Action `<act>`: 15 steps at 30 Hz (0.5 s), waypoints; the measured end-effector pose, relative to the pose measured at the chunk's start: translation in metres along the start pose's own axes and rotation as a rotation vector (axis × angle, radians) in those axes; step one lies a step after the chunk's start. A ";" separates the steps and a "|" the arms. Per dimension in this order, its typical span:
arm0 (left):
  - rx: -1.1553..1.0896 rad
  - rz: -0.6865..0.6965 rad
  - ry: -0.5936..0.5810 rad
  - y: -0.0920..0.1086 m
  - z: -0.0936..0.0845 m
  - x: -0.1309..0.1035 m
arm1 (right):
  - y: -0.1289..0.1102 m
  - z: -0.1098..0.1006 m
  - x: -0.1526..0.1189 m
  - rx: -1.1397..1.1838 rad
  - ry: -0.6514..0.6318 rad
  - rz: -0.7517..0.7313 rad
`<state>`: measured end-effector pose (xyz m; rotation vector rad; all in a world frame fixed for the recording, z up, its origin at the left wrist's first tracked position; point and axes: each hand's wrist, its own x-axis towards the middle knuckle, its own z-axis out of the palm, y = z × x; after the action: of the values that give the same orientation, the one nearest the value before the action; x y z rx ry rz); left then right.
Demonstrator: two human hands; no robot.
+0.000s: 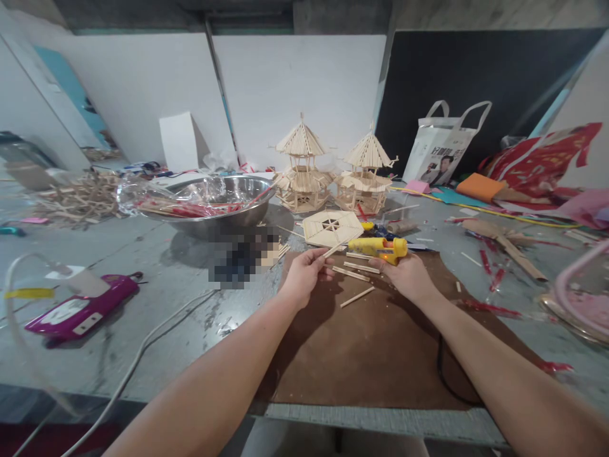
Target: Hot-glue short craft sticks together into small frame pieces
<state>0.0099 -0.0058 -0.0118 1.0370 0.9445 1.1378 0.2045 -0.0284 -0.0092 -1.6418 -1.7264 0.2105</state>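
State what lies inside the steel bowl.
The bowl holds red strips and thin sticks under crinkled clear plastic. Its near wall hides the bottom.

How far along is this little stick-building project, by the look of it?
Two stick pagodas stand finished at the back of the table. A flat hexagonal stick panel lies assembled near the hands. In hand now: the left hand pinches a thin stick and the right hand holds a yellow glue gun at it. Still unused: loose sticks on the brown mat.
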 end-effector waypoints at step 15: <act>-0.024 0.008 0.018 0.001 0.001 0.000 | 0.009 -0.005 0.006 0.003 0.052 0.074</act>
<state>0.0104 -0.0061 -0.0107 1.0136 0.9398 1.1635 0.2150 -0.0230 -0.0081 -1.6960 -1.6280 0.2034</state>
